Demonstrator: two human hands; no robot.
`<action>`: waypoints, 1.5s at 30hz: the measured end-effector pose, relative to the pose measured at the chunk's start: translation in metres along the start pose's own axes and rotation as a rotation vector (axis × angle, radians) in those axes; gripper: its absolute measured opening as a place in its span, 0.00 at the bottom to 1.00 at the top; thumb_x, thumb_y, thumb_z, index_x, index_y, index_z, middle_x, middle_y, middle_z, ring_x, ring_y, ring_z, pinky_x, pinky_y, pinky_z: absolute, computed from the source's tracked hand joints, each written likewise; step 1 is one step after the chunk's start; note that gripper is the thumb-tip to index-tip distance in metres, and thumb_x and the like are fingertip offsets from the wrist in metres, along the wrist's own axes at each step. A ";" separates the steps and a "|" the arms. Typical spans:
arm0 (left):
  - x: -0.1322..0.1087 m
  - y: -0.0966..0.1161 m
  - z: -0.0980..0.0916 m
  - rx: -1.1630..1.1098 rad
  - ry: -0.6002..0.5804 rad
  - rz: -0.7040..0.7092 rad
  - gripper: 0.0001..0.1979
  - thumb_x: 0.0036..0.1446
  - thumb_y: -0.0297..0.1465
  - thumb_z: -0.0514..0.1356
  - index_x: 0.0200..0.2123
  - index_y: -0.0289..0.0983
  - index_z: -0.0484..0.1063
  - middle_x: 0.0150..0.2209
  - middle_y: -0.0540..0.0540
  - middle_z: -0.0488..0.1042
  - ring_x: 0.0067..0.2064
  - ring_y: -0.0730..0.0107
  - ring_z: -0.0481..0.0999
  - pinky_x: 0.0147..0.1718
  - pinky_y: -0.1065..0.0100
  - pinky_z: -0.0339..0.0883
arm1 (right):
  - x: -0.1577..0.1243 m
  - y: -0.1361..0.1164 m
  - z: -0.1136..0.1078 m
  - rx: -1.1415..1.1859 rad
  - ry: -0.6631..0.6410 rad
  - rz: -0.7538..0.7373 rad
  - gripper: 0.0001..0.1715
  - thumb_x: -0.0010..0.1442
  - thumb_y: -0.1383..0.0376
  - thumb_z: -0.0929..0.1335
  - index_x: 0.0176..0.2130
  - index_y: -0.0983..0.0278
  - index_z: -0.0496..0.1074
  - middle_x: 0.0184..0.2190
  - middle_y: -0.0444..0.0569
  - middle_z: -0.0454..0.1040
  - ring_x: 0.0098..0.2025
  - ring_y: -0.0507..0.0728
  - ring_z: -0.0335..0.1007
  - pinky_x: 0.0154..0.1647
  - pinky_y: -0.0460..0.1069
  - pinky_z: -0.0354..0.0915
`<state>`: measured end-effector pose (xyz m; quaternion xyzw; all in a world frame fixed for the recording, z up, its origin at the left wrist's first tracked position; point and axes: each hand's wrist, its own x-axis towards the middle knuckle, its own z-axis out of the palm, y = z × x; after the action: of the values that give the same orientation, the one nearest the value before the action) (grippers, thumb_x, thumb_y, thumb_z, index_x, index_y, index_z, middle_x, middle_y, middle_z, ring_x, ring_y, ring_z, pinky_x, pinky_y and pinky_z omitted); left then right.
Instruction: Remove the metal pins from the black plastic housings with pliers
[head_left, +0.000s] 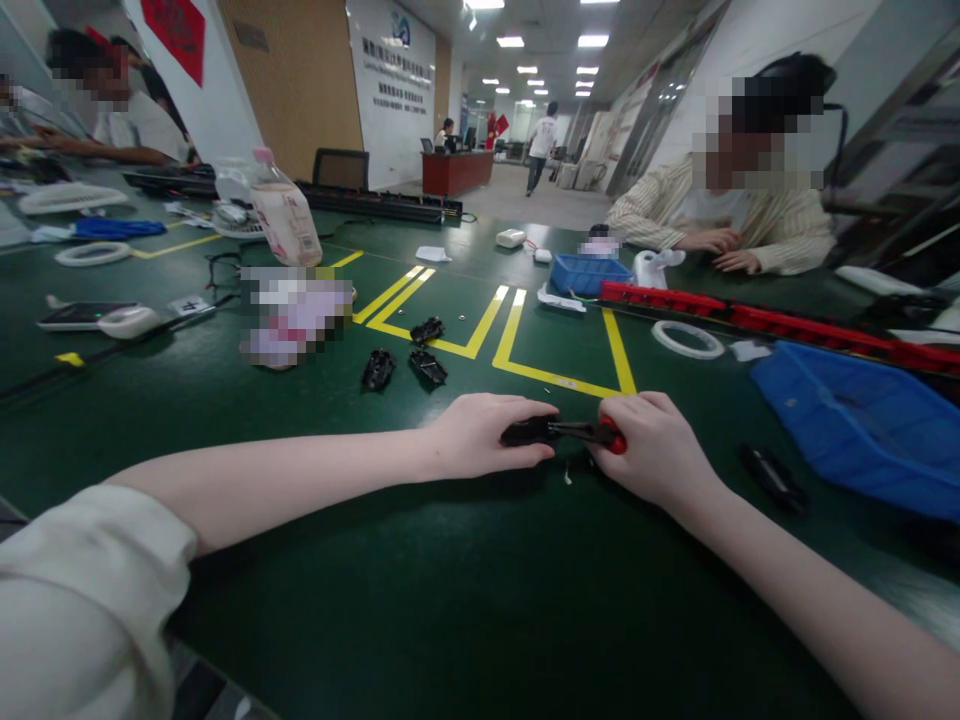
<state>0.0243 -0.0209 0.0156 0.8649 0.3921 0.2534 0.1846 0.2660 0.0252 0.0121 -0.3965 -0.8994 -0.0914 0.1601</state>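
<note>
My left hand point(480, 437) is closed around a small black plastic part point(529, 431), pinched between thumb and fingers. In my right hand point(654, 447) are red-handled pliers point(581, 430), whose dark metal jaws meet the right end of that part. Whether the jaws grip it or only touch it, I cannot tell. Beyond my left hand, several black pieces point(379, 369) lie in a loose cluster on the green table point(480, 590). A longer black piece point(772, 478) rests to the right of my right forearm. Small pale scraps point(568, 475) sit just below the pliers.
A large blue bin point(862, 430) stands at the right, near a long red strip point(750, 318) and a white ring point(688, 339). Yellow tape point(555, 380) marks the table. A phone point(300, 320) and a bottle point(285, 210) are at left. A person point(727, 200) sits across at right.
</note>
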 end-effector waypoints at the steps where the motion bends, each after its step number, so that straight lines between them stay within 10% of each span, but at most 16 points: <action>1: 0.000 0.000 -0.001 -0.050 -0.012 -0.010 0.25 0.62 0.42 0.58 0.59 0.37 0.66 0.51 0.44 0.76 0.47 0.62 0.77 0.42 0.66 0.69 | 0.000 0.000 0.000 -0.003 -0.004 0.005 0.08 0.52 0.62 0.66 0.25 0.60 0.61 0.26 0.50 0.74 0.31 0.61 0.70 0.43 0.58 0.63; 13: 0.003 -0.010 0.000 -0.756 -0.164 -0.139 0.28 0.63 0.30 0.57 0.64 0.35 0.56 0.35 0.48 0.71 0.29 0.75 0.71 0.30 0.69 0.70 | -0.001 0.002 0.000 -0.038 0.021 0.003 0.07 0.53 0.62 0.65 0.27 0.61 0.62 0.28 0.51 0.74 0.32 0.60 0.69 0.44 0.58 0.61; 24: 0.002 -0.007 -0.001 -0.646 -0.277 -0.090 0.44 0.47 0.33 0.71 0.62 0.36 0.52 0.44 0.43 0.70 0.34 0.71 0.71 0.33 0.67 0.68 | -0.003 -0.002 0.000 -0.071 0.016 0.016 0.08 0.53 0.61 0.65 0.26 0.61 0.62 0.28 0.51 0.74 0.32 0.59 0.68 0.44 0.56 0.58; 45: -0.003 0.008 0.007 -0.791 -0.166 -0.223 0.38 0.50 0.33 0.70 0.59 0.40 0.54 0.40 0.48 0.72 0.32 0.73 0.73 0.32 0.67 0.67 | -0.005 -0.002 0.004 -0.078 0.097 0.058 0.07 0.52 0.62 0.66 0.29 0.62 0.63 0.28 0.50 0.71 0.34 0.59 0.64 0.37 0.53 0.56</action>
<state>0.0313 -0.0290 0.0128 0.6971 0.3396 0.2921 0.5599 0.2672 0.0212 0.0066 -0.4233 -0.8745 -0.1409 0.1903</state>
